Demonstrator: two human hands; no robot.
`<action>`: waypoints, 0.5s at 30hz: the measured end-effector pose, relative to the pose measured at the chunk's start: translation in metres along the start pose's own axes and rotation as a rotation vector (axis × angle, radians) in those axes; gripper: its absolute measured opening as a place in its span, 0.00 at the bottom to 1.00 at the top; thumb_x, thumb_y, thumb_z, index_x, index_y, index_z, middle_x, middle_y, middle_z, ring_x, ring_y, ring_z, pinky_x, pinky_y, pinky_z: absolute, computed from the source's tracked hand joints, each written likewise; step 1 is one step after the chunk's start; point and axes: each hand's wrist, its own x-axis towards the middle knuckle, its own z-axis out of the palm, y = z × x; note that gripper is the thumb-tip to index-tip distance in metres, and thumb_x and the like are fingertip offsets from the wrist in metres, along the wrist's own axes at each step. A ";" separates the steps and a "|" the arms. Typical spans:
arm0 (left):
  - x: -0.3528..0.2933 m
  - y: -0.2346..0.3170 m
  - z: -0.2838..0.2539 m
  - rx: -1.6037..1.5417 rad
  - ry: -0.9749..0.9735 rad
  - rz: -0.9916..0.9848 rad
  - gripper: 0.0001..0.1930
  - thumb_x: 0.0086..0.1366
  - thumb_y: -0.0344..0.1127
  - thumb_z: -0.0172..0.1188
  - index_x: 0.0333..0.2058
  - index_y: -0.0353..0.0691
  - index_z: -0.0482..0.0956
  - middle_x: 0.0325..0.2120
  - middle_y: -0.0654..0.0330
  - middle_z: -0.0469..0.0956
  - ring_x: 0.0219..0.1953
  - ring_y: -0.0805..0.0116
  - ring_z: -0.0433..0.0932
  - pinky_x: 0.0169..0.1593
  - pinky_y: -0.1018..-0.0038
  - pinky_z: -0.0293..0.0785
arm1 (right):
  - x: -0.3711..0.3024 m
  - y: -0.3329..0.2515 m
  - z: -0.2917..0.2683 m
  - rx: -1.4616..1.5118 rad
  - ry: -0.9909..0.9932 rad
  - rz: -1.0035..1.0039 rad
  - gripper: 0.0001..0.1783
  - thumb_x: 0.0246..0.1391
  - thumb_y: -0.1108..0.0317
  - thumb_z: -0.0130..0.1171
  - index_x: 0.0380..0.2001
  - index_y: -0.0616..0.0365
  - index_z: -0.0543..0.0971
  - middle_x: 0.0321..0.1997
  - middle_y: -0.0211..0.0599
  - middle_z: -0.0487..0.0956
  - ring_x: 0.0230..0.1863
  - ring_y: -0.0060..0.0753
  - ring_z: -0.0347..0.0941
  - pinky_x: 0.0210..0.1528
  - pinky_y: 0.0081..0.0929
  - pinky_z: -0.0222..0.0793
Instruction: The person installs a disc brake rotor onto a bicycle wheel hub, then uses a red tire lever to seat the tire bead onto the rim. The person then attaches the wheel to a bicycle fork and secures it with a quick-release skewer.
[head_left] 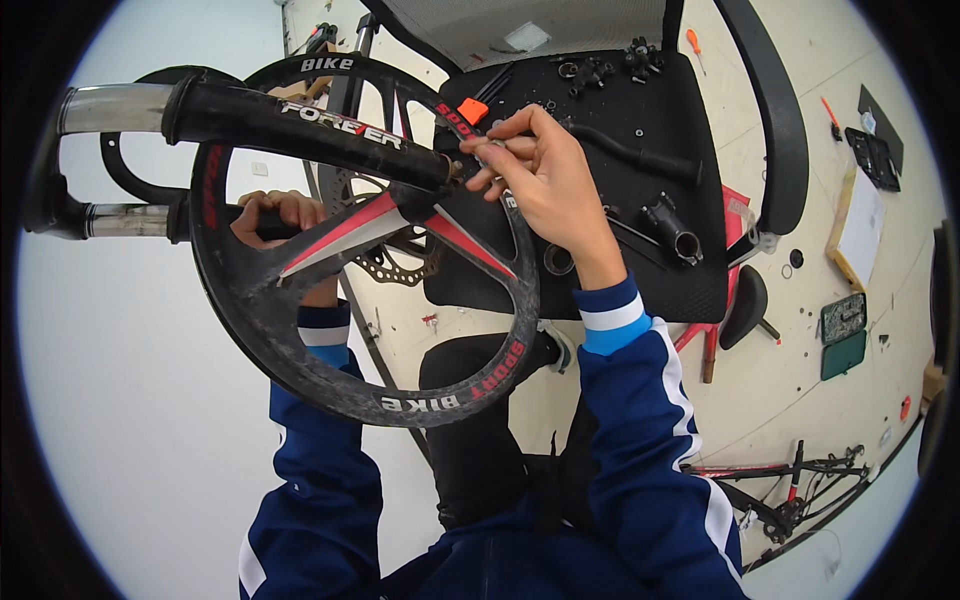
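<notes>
A black suspension fork [240, 118] with silver upper tubes lies sideways across the left of the view. Between its legs sits a bicycle wheel [508, 360] with a black rim and red-and-white spokes. My left hand [280, 213], seen partly behind the wheel, is wrapped round the fork's lower leg. At the end of the upper leg, by the wheel's hub, my right hand [545, 180] has its thumb and fingers pinched together. Whatever small part they hold is too hidden to name. A brake disc [400, 270] shows behind the spokes.
A black office chair [630, 100] behind the wheel bears loose parts, including a handlebar stem [670, 228], a bent black bar [640, 155] and an orange-ended tool [473, 111]. On the floor at right lie a bicycle frame [800, 465], a saddle [745, 305] and a green case [843, 355].
</notes>
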 end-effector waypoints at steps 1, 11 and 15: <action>0.000 0.005 0.005 -0.056 -0.038 -0.033 0.13 0.69 0.43 0.44 0.30 0.42 0.68 0.19 0.61 0.66 0.18 0.70 0.65 0.23 0.74 0.64 | 0.001 0.002 0.001 -0.014 0.027 -0.010 0.10 0.54 0.76 0.59 0.39 0.69 0.75 0.30 0.40 0.82 0.27 0.26 0.80 0.25 0.19 0.72; -0.003 0.005 0.034 -0.432 0.225 -0.113 0.09 0.69 0.39 0.41 0.30 0.44 0.65 0.20 0.63 0.65 0.21 0.72 0.62 0.26 0.77 0.63 | 0.001 0.020 0.011 -0.145 0.119 -0.116 0.11 0.49 0.75 0.64 0.37 0.65 0.83 0.31 0.39 0.84 0.31 0.22 0.79 0.35 0.17 0.72; 0.005 0.001 0.020 -0.279 -0.104 -0.178 0.10 0.72 0.40 0.45 0.32 0.42 0.66 0.20 0.61 0.64 0.23 0.70 0.65 0.32 0.73 0.64 | 0.000 0.014 0.005 -0.163 0.070 -0.150 0.10 0.50 0.78 0.60 0.38 0.65 0.83 0.34 0.39 0.84 0.34 0.22 0.79 0.38 0.17 0.72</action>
